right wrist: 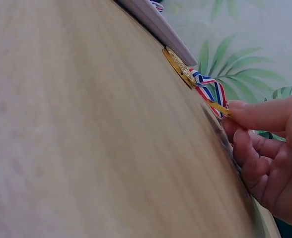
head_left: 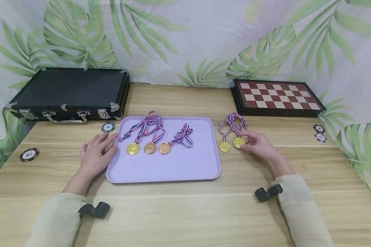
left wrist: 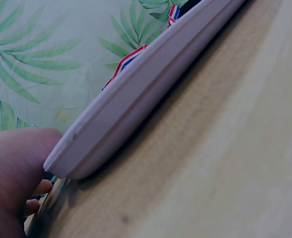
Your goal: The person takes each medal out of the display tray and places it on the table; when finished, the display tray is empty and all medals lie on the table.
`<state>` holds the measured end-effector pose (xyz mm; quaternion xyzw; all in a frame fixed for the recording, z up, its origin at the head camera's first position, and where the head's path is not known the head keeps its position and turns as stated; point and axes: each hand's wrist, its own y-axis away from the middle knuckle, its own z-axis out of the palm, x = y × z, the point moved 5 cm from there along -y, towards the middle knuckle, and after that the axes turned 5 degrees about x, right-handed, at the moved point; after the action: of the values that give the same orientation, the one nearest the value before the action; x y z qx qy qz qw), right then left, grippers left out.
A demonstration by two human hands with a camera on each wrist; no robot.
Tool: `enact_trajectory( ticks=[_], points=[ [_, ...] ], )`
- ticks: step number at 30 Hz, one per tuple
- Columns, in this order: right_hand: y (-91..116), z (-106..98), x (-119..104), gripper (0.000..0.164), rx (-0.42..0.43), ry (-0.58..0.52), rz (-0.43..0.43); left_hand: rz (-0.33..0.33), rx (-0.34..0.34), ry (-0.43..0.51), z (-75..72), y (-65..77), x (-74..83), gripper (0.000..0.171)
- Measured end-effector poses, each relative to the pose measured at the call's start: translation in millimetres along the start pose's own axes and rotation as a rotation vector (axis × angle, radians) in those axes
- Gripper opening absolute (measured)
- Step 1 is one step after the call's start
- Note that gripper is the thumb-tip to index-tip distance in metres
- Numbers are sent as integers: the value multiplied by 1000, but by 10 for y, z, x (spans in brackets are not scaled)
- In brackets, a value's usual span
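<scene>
My right hand (head_left: 259, 145) pinches the edge of a gold medal (head_left: 239, 142) between thumb and fingertips, right of the tray. In the right wrist view that medal (right wrist: 219, 108) is tilted up off the wood. Beside it lies another gold medal (head_left: 224, 146); both have striped red, white and blue ribbons (head_left: 233, 120). At the left end of the lilac tray (head_left: 173, 169) rests my left hand (head_left: 96, 154), fingers extended, thumb at the rim. On the tray a gold medal (head_left: 133, 149) and two bronze-coloured medals (head_left: 149, 148) sit in a row, ribbons bunched behind.
A black case (head_left: 71, 89) with metal latches stands at the back left. At the back right is a chessboard box (head_left: 278, 96). Poker chips lie near the case (head_left: 108, 127), at the far left (head_left: 29, 155) and by the right edge (head_left: 320, 137). A leaf-patterned cloth hangs behind.
</scene>
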<state>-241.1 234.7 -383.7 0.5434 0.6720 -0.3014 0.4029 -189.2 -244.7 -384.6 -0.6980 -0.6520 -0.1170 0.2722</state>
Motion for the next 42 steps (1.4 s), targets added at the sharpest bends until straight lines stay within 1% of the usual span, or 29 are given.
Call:
enact_trajectory(
  ticks=[4,6,11,14,15,20,22,24,26,28,30,32,34,36,39,42],
  points=[
    [8,-6,35,43,-20,80,-17,-1,-4,1,10,-7,7,46],
    [15,-2,33,42,-30,103,-32,1,-6,1,12,-7,8,46],
    [25,35,-2,38,-50,158,-113,6,-3,-3,9,-4,1,46],
    [28,59,-32,36,-51,184,-143,5,-5,-9,7,-1,-6,46],
    [41,66,-74,35,-52,192,-153,4,-6,-9,7,0,-7,46],
    [95,64,-286,43,-66,140,-94,3,-5,-7,7,3,-10,46],
    [90,72,-365,46,-58,119,-91,3,-6,-7,7,6,-11,46],
    [71,117,-485,46,-43,97,-127,3,-5,-6,9,8,-11,46],
    [42,213,-648,45,-28,52,-194,4,-4,-7,11,6,-8,46],
    [10,367,-841,44,-33,-15,-264,6,-1,-6,11,1,-3,46],
    [-20,567,-1033,43,-69,-93,-309,10,1,-8,13,-2,5,45],
    [-49,780,-1179,42,-105,-119,-334,14,2,-7,18,-3,14,45],
    [-80,998,-1265,42,-143,-125,-325,14,-1,-9,25,-1,21,45],
    [-109,1194,-1316,42,-166,-95,-297,12,-3,-10,28,4,23,45],
    [-166,1458,-1322,44,-196,-68,-248,6,-4,-11,20,10,20,45],
    [-227,1667,-1302,47,-208,-38,-235,3,-2,-11,-1,12,18,45]
  ],
)
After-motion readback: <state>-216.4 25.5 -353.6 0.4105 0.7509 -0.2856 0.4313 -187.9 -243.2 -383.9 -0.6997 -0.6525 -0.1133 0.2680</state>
